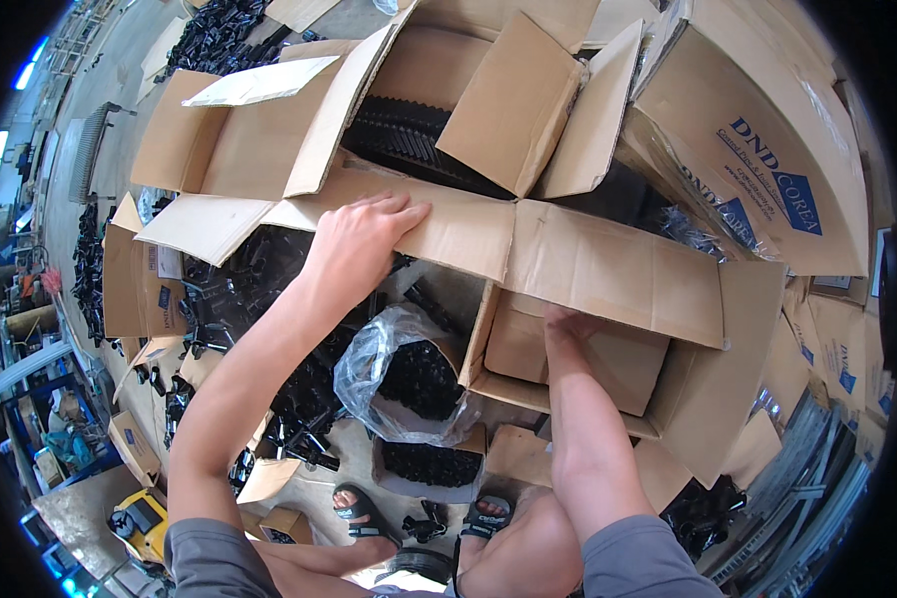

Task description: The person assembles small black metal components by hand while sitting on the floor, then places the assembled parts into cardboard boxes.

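My left hand (364,234) lies palm down on a cardboard flap (458,224) that stretches across the middle. Its fingers are stretched out over the flap's surface. My right hand (573,320) reaches into an open cardboard box (658,409), under another flap (618,264). That flap hides its fingers, so I cannot see whether they hold anything. Inside the box a plain cardboard panel (598,364) shows. Left of this box stands a carton lined with a clear plastic bag (369,364), filled with small black parts (424,379).
Behind the flaps, an open carton (419,60) holds ribbed black pieces (409,135). Loose black parts (299,399) spread across the floor at left. A large printed carton (757,149) leans at upper right. Near my feet is a small box of black pieces (434,463).
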`<state>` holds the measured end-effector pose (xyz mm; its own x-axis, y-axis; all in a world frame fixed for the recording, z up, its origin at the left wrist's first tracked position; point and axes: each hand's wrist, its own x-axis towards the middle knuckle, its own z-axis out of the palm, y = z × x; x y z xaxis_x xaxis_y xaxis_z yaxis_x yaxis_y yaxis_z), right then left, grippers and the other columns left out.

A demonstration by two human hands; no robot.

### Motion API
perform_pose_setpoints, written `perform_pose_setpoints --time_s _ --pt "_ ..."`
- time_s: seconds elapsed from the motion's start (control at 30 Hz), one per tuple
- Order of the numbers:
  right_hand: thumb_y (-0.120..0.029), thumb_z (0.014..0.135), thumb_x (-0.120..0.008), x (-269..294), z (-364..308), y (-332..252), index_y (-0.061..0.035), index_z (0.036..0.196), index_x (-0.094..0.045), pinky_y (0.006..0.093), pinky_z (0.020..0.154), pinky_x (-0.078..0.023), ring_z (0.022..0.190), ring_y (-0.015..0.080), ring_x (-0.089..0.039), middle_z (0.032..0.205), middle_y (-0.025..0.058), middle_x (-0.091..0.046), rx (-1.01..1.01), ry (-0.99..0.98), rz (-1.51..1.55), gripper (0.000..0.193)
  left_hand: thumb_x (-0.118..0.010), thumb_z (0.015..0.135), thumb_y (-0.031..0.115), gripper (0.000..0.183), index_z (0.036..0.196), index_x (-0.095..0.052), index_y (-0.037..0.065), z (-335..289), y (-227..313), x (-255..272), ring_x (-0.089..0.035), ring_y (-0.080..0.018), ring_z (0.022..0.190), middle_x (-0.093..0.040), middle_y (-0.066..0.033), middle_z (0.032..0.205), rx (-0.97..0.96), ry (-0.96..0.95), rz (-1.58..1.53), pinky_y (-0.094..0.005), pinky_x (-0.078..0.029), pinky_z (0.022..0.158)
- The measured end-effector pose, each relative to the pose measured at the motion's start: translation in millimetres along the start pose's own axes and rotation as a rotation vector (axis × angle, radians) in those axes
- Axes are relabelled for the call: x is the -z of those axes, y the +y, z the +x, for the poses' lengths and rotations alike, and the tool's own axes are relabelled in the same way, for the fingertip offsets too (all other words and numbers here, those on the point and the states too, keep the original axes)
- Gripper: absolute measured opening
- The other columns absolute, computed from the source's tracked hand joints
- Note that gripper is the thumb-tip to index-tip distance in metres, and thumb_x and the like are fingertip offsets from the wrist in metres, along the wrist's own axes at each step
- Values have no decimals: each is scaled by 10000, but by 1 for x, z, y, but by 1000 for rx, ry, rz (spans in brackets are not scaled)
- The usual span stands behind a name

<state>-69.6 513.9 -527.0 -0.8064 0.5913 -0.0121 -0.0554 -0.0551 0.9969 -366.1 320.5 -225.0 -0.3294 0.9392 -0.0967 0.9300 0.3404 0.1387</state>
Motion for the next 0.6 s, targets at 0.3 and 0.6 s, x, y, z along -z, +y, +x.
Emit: perform_pose_setpoints --time_s 0.3,0.6 --pt "-439 972 -522 8 9 0 -85 1336 -618 488 1127 -374 1294 314 -539 1414 106 -589 -37 5 93 517 -536 971 214 389 1231 -593 -71 158 2 9 -670 -303 1113 -691 -219 1197 343 -840 -413 -442 -508 961" --pt "-446 970 -519 18 15 5 -85 1342 -613 496 1128 -366 1302 318 -531 1420 109 -584 -52 -23 262 527 -542 978 595 668 1079 -698 -47 195 -17 -9 -712 -319 900 -721 -214 1005 923 -104 -726 -428 -562 845"
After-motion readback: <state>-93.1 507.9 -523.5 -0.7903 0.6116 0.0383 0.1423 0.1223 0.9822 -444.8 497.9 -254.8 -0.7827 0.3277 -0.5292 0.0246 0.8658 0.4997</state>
